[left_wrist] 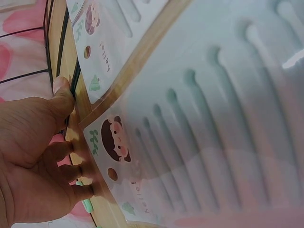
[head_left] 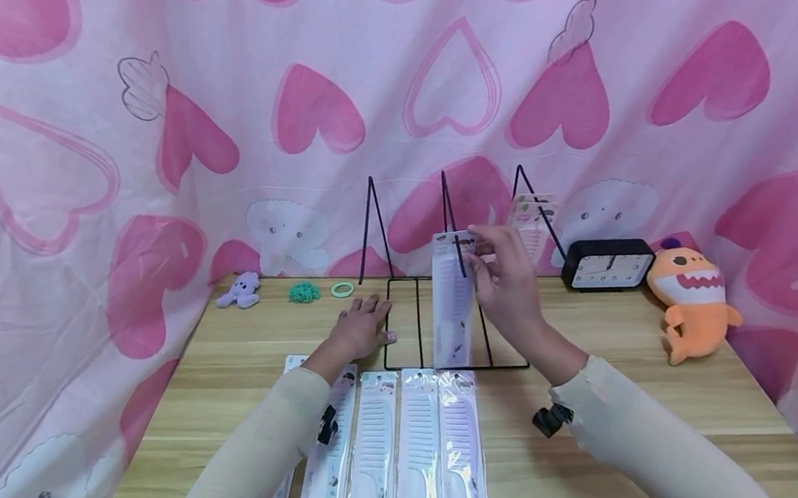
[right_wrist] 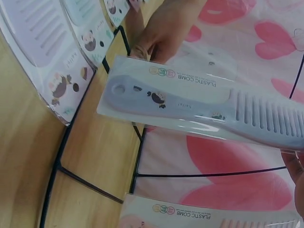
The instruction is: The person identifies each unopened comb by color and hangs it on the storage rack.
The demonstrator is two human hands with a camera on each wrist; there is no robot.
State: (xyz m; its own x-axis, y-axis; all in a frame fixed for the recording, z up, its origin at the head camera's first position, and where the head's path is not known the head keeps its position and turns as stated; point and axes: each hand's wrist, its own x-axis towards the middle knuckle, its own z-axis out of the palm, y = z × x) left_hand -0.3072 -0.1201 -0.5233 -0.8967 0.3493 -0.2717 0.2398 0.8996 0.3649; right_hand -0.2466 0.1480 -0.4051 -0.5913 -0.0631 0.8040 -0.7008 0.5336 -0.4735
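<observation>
My right hand [head_left: 504, 277] pinches the top edge of a clear-packed plastic comb [head_left: 452, 309], pale lilac, which hangs upright at the middle prong of a black wire display rack [head_left: 419, 326]. Part of that prong shows in front of the pack's top; whether it passes through the card's hole I cannot tell. With fingers spread, my left hand [head_left: 360, 330] rests at the left side of the rack's base, its thumb by the wire in the left wrist view. Another packed comb [head_left: 533, 219] hangs at the rack's right prong, partly behind my right hand.
Several packed combs [head_left: 376, 454] lie side by side on the wooden table, some under my left forearm. Behind stand a purple toy [head_left: 241, 290], a green scrunchy item [head_left: 304, 293] and a pale ring [head_left: 342, 290]. At right are a black clock [head_left: 609, 265] and an orange plush [head_left: 693, 298].
</observation>
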